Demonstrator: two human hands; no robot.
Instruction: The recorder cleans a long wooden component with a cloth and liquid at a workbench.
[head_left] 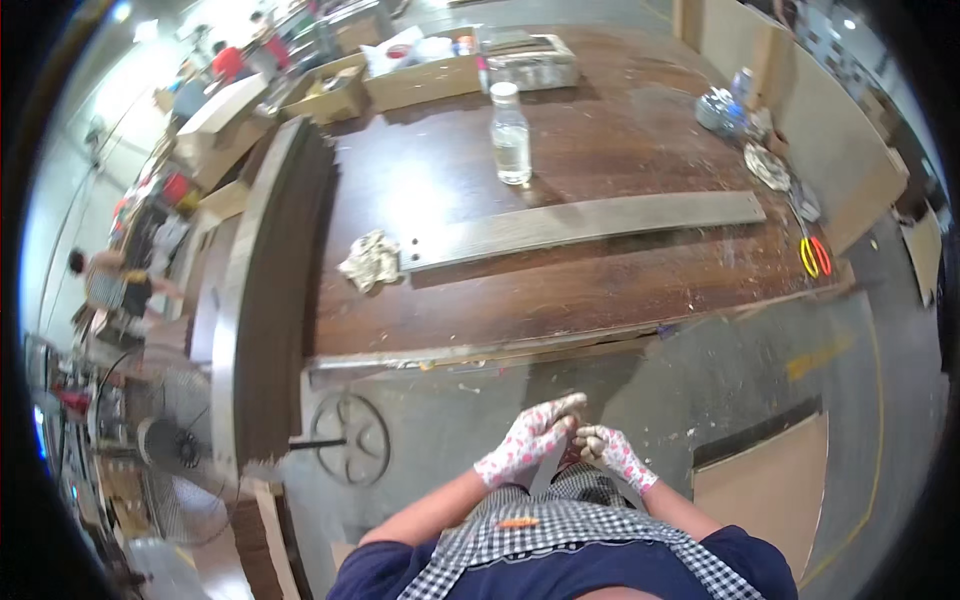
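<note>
Where the left side of the workspace begins, a wire-caged fan (pixel 172 447), partly blurred. Next, a stack of long dark boards (pixel 270 290) at the left end of a glossy brown tabletop (pixel 480 312). Below its near edge, one spoked handwheel (pixel 378 440). On the top, one crumpled pale rag (pixel 370 262), just beside the left end of the slat. Behind, one long cardboard box (pixel 425 82), filled with mixed small goods. One clear bottle (pixel 512 140), white-capped, upright, part-filled with liquid.

One grey-brown wooden slat (pixel 590 222), two dark holes at its left end, lying flat across the tabletop; it is ahead of both hands and well apart from them.

Left hand (pixel 532 437), in a pink-patterned white glove: fingers together, pointing toward the right hand. Right hand (pixel 612 453), similarly gloved: fingers curled, just beside the left. Both are in front of a checked apron (pixel 600 530), short of the table edge; whether either grips anything cannot be made out.

Farther right, one brown flat sheet (pixel 765 485) on the floor; scissors (pixel 814 256) with yellow and red handles, near the tabletop's right corner; one upright tan panel (pixel 845 140) beyond.
</note>
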